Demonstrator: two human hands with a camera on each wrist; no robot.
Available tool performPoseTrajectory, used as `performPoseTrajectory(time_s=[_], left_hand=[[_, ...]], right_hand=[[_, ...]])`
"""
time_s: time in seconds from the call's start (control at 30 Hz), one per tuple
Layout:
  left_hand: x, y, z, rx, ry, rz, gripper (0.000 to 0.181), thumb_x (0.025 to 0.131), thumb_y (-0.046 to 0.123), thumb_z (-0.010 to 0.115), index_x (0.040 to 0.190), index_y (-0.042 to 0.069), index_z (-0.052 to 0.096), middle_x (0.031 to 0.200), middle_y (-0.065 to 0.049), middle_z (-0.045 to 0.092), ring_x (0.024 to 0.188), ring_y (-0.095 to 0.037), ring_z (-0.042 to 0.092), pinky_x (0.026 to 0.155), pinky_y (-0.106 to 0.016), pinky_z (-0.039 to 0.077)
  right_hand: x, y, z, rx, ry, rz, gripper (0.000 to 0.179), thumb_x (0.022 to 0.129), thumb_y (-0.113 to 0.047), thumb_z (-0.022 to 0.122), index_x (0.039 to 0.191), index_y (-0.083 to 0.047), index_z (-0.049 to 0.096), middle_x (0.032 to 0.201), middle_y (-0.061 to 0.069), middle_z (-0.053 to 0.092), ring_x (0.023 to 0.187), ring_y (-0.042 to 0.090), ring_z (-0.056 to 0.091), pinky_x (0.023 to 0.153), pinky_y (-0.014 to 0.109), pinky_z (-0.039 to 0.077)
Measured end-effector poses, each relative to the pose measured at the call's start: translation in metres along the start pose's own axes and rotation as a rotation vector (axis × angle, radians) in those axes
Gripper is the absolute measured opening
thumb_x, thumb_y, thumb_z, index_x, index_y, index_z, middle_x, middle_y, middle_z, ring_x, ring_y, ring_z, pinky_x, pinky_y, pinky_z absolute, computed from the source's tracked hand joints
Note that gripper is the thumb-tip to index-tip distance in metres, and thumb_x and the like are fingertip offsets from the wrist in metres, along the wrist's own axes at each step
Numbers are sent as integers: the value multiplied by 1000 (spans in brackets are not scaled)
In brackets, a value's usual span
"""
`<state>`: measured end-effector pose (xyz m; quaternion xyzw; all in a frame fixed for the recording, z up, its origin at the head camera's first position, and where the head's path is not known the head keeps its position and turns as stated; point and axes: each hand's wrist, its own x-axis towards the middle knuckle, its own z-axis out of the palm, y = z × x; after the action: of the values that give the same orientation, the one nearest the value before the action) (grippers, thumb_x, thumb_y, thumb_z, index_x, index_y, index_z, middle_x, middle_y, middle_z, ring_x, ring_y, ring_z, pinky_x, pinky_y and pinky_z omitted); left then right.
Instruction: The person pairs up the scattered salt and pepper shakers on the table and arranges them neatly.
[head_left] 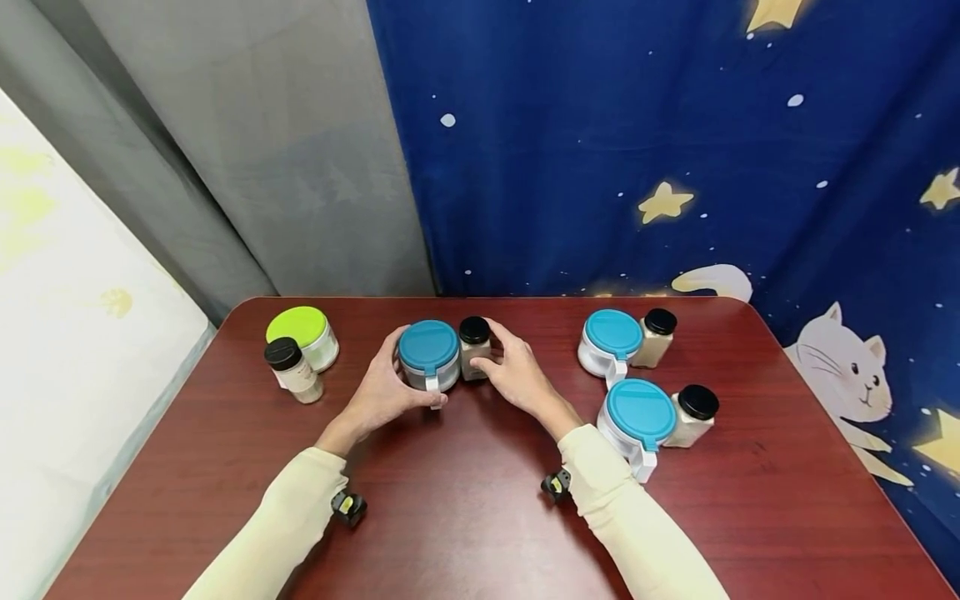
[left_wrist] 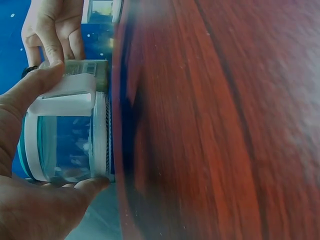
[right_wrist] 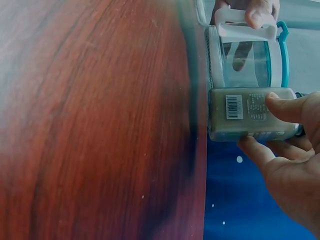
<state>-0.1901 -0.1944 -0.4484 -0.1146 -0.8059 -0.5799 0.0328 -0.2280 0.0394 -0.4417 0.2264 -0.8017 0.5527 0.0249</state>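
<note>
Left hand [head_left: 378, 398] of mine curves round a clear jar [head_left: 429, 354] with a blue lid, fingers spread along its far and outer side and thumb on the white handle, which points toward the near edge. With my right hand [head_left: 521, 379] I grip a small square bottle [head_left: 474, 348] with a black cap, my thumb on one face and my fingertips on another; a barcode [right_wrist: 234, 107] shows on the face turned to the right wrist camera. The jar and the bottle are upright side by side, just inside the middle of the far edge of the tabletop [head_left: 450, 525]; whether their bases touch the wood I can't tell.

Near the far left corner I see a jar with a green lid [head_left: 297, 326], and just in front of it a round shaker [head_left: 302, 383] with a black cap. Toward the right edge are two more blue-lidded jars, one [head_left: 611, 337] near the far edge and one [head_left: 637, 421] closer to me, each with a black-capped bottle just to its right: the farther bottle [head_left: 652, 343] and the nearer bottle [head_left: 688, 423]. My sleeves [head_left: 281, 517] are pale cream, and a small black camera [head_left: 348, 507] sits at each wrist.
</note>
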Motion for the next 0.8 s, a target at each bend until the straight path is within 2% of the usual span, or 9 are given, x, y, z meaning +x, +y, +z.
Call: performPoseTrajectory(time_s=[0.2,0.37,0.67,0.8], left_hand=[[6,0,8,-19,-14,23,116,60,-1,97,154,6,28,143,-14,49,130,-28,50,110,-46,36],[9,0,14,-37,-11,16,117,59,-3,97,154,4,28,144,-17,49,132,-30,49,111,-47,35],[19,4,22,19,-28,-15,118,61,7,99,155,11,28,145,-11,48,132,-26,49,111,-46,36],[25,7,26,37,-33,-22,118,61,10,99,156,13,28,145,-10,48,132,-26,48,111,-48,35]], right_hand=[[0,5,-6,31,48,-13,62,88,7,75,145,-1,52,126,19,65,119,29,61,98,37,50],[-1,6,-10,67,67,-17,64,88,10,74,146,1,49,129,22,63,121,31,59,99,39,49],[-3,6,-17,48,118,-10,66,89,10,72,149,3,45,132,25,61,123,34,58,101,42,48],[-3,6,-21,53,132,19,66,90,10,70,150,2,43,135,24,59,126,33,56,102,43,47]])
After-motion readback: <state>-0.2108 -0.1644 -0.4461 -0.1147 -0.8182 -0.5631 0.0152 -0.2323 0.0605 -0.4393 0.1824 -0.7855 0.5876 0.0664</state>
